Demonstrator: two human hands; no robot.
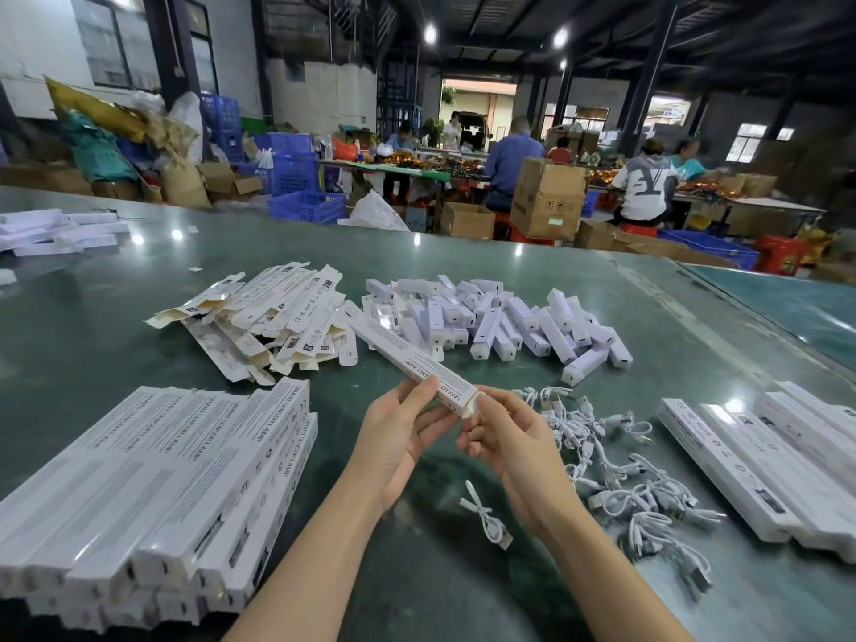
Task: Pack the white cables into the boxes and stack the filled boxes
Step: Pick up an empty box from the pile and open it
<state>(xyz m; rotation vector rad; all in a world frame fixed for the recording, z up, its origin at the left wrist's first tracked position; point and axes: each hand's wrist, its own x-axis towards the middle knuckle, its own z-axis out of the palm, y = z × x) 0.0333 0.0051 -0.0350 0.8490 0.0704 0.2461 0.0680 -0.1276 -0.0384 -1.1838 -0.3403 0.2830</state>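
Centrally, a long white box (407, 359) is held above the green table (463, 590) by both hands. The left hand (398, 437) is curled round the box's near end, thumb on top and fingers underneath. The right hand (498, 437) is set against the near end flap, its fingertips pinching the flap's edge. The box is tilted, its far end pointing toward 11 o'clock over the piles behind it.

Just below the right wrist, at 5 o'clock from the hands, a single coiled white cable (486, 516) is seen lying on the table. From 3 to 5 o'clock, a loose heap of white cables (616, 465) is spread along the table, close beside the right forearm. Beyond it, at 3 to 4 o'clock, a row of long white boxes (750, 461) is laid side by side near the table's right edge.

At 8 o'clock, a large stack of filled boxes (153, 493) is arranged in layers, ends facing the viewer. At 11 o'clock, a pile of flat unfolded cartons (273, 317) is scattered, and at 1 o'clock a heap of short white boxes (500, 317) is gathered. Far off at 10 o'clock, more white boxes (55, 231) are lying near the table's left edge.

Behind the table, at 12 to 2 o'clock, seated workers (644, 187) and blue crates (296, 178) can be made out.
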